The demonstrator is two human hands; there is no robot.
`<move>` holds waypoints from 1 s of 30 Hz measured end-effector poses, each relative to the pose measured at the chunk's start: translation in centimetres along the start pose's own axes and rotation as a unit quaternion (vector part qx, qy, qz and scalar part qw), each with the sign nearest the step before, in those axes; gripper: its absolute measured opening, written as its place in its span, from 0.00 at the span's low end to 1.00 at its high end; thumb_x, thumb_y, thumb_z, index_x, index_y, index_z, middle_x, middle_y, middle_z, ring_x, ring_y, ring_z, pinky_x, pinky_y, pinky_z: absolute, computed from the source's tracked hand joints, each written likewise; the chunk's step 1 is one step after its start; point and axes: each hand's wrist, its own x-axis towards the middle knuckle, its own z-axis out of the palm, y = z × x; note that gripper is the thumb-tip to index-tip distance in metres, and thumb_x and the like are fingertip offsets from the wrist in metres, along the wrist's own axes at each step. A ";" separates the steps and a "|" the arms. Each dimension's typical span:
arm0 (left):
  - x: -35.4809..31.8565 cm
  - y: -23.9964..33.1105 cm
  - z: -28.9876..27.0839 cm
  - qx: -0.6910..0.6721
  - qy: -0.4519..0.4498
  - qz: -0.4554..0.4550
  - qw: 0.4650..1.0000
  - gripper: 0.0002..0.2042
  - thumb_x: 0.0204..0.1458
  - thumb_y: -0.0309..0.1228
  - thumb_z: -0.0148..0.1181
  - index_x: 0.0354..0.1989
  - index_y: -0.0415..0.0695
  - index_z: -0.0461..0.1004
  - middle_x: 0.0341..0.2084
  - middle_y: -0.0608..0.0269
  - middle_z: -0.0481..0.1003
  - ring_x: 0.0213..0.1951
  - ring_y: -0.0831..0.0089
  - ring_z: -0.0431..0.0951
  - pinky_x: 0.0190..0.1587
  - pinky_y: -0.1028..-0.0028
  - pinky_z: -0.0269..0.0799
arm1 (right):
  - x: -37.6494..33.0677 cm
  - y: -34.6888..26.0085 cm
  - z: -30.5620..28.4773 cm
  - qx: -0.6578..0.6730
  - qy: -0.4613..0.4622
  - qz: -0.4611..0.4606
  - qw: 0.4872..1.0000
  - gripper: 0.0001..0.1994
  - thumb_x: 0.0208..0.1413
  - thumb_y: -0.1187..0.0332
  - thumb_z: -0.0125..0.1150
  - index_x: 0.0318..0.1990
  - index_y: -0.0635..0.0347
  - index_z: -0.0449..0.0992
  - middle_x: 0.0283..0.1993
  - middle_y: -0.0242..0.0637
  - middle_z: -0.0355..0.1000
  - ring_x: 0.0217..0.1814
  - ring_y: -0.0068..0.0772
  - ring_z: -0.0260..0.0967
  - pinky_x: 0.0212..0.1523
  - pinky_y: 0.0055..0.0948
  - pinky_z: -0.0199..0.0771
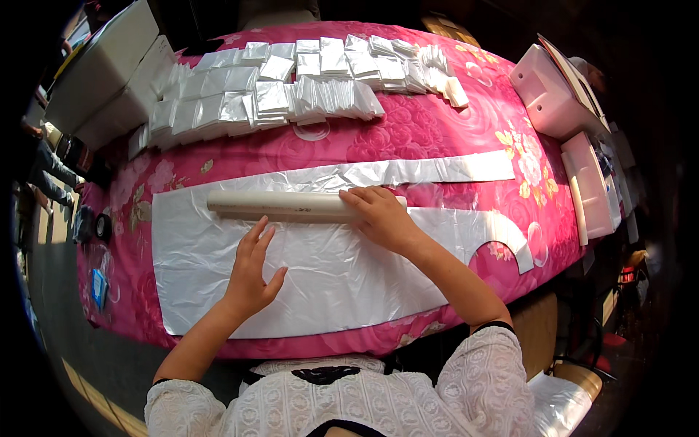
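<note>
A white plastic sheet (291, 291), shaped like an apron with straps at its right end, lies spread and creased before me. Across its upper middle rests a long white tube (284, 206). My right hand (382, 215) grips the tube near its right end, fingers over the top. Just below the tube's left part is my left hand (255, 266), palm down with fingers apart and holding nothing. Its fingertips come close to the tube's lower edge; whether they touch it I cannot tell.
Rows of folded white plastic packets (269, 95) cover the far side of the pink floral tablecloth (408, 124). White foam boxes (561, 95) stand at the right edge, and large white boxes (109, 80) at the far left. A blue packet (98, 288) lies near the left edge.
</note>
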 end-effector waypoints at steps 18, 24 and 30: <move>-3.1 4.9 6.7 0.025 -0.082 0.000 0.996 0.40 0.46 0.38 0.59 0.62 0.34 0.43 0.63 0.38 0.39 0.64 0.43 0.42 0.63 0.56 0.41 | -20.3 -4.6 -2.5 0.023 0.081 0.313 0.946 0.29 0.46 0.66 0.58 0.56 0.70 0.61 0.42 0.52 0.66 0.45 0.50 0.64 0.46 0.37 0.66; -3.4 4.9 6.8 0.051 -0.091 0.017 0.994 0.39 0.47 0.40 0.59 0.61 0.32 0.46 0.62 0.38 0.42 0.63 0.44 0.44 0.63 0.57 0.42 | -24.3 1.2 -7.1 0.022 0.213 0.430 0.877 0.26 0.48 0.68 0.56 0.56 0.68 0.63 0.36 0.46 0.67 0.37 0.40 0.67 0.39 0.33 0.67; -1.7 6.9 8.3 -0.009 -0.099 0.038 0.994 0.39 0.48 0.40 0.58 0.62 0.33 0.45 0.62 0.37 0.41 0.63 0.43 0.44 0.63 0.57 0.43 | -21.1 -7.1 -2.6 0.267 0.192 0.333 0.884 0.26 0.48 0.68 0.59 0.56 0.68 0.63 0.36 0.43 0.68 0.36 0.32 0.67 0.38 0.27 0.69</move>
